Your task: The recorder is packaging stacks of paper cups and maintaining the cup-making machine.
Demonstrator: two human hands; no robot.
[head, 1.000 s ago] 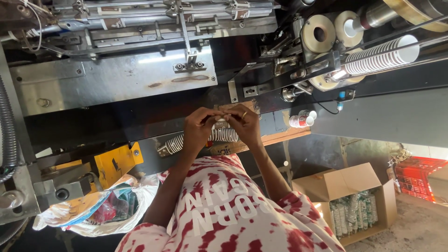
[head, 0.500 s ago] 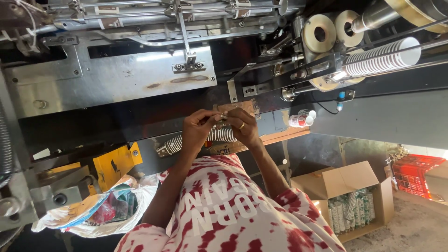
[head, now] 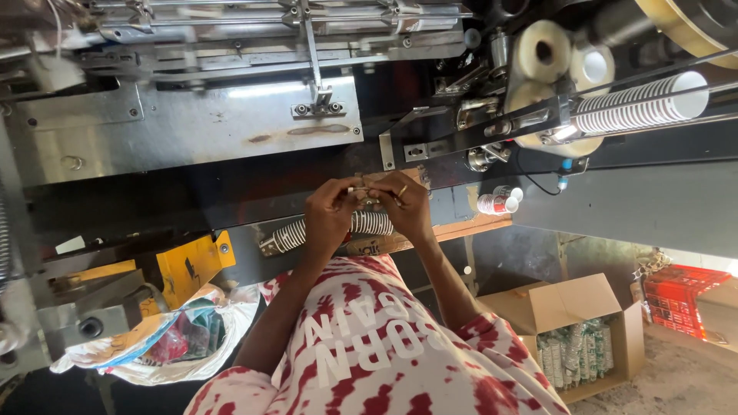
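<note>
Closest to the camera is the person's red-and-white patterned shirt (head: 369, 361), with both bare forearms reaching away from it toward the machine. The left hand (head: 332, 217) and the right hand (head: 403, 207) meet just in front of the machine, fingertips pinched together on something small and pale between them; what exactly it is is too small to tell. A ring shows on one finger of the right hand. Directly under the hands lies a stack of paper cups (head: 330, 229) on its side, touching or just below both palms. To the left sits a yellow metal bracket (head: 192, 265) and, below it, a bag of colourful scraps (head: 165, 342). To the right, an open cardboard box (head: 584, 330) holds wrapped cup sleeves. Farther off, a few small cups (head: 498, 202) rest on a wooden ledge, beyond them the steel machine panel (head: 192, 131), and at upper right a long row of nested cups (head: 634, 107) between guide rods.
</note>
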